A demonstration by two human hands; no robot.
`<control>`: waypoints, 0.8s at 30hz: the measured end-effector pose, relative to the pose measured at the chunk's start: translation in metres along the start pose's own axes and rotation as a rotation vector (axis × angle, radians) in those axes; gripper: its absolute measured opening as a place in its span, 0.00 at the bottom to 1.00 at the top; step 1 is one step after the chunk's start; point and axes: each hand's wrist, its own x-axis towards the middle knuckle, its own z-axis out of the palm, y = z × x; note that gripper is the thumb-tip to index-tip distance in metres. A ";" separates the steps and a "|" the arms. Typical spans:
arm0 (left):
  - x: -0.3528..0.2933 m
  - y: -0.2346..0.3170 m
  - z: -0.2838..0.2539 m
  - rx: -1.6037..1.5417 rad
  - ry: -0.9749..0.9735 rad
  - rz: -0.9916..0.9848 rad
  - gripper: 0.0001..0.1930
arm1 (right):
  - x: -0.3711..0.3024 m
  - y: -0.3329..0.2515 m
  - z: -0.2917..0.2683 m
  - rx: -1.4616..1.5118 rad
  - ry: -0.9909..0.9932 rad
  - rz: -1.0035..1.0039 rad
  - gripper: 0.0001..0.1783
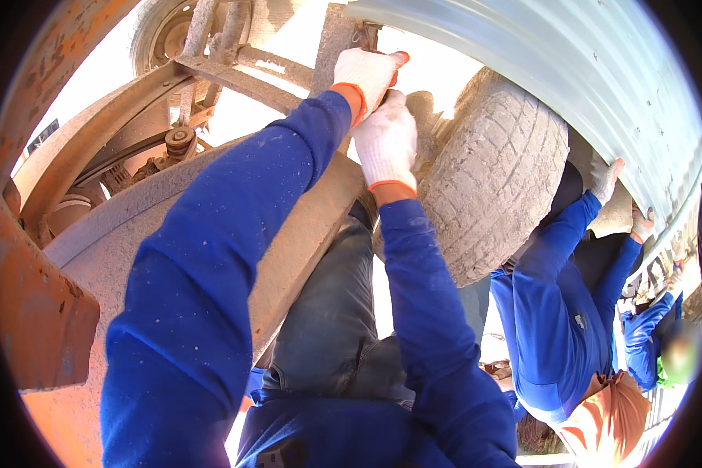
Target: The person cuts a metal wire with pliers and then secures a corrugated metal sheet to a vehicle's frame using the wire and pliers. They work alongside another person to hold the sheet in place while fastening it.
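Both my hands wear white knit gloves with orange cuffs and meet at the upper middle, beside a dusty metal post [335, 43]. My left hand [364, 76] is the farther one, its fingers curled closed and orange at the tips. Just below it, almost touching, my right hand [388, 147] is closed too, pointing up towards the left. Whatever they grip is hidden by the gloves. A worn, mud-caked tyre [495, 175] stands right of my right hand. Under my left forearm runs a broad dusty metal beam [308, 242].
Corrugated metal sheeting [569, 70] slopes across the upper right; a co-worker in blue [550, 327] has gloved hands at its edge. Another person [647, 335] is farther right. Rusty orange metal [39, 312] stands at left. A wheel [171, 35] and frame bars [242, 82] lie beyond.
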 end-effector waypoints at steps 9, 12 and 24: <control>0.001 0.000 -0.041 0.221 -0.183 0.039 0.23 | -0.025 0.027 0.008 1.671 -0.693 0.240 0.23; -0.014 0.015 -0.031 0.123 -0.194 -0.048 0.22 | -0.009 0.025 0.022 1.876 -0.739 0.193 0.26; -0.038 0.001 -0.043 -0.123 -0.243 -0.099 0.16 | -0.041 0.022 0.014 1.890 -0.813 0.197 0.21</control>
